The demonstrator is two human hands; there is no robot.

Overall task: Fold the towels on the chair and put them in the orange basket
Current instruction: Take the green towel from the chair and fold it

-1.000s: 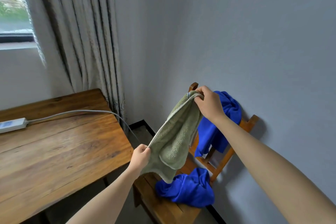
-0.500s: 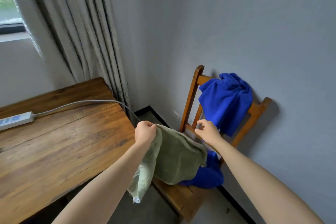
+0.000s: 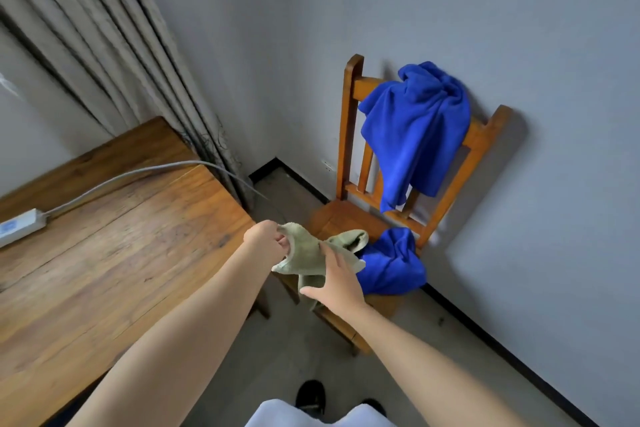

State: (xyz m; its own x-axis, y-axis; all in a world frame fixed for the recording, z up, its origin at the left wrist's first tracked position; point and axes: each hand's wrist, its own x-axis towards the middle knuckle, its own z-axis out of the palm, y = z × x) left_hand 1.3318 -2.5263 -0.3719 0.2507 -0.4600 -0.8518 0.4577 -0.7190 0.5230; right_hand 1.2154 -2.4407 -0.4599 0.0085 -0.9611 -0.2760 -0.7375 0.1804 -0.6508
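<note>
Left hand (image 3: 266, 240): fist clamped on left corner of green towel (image 3: 308, 253).
Right hand (image 3: 337, 282): fingers straight and spread, laid on towel's right side.
Green towel: bunched between hands, over near-left edge of chair (image 3: 349, 114).
Blue towels: one on chair back (image 3: 415, 128), one on seat (image 3: 391, 265), just right of the hands.

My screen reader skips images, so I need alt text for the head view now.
A person's left hand pinches a green towel while the right hand spreads open against it, before a wooden chair. A blue towel drapes the chair's back; a second blue towel lies bunched on its seat.
</note>
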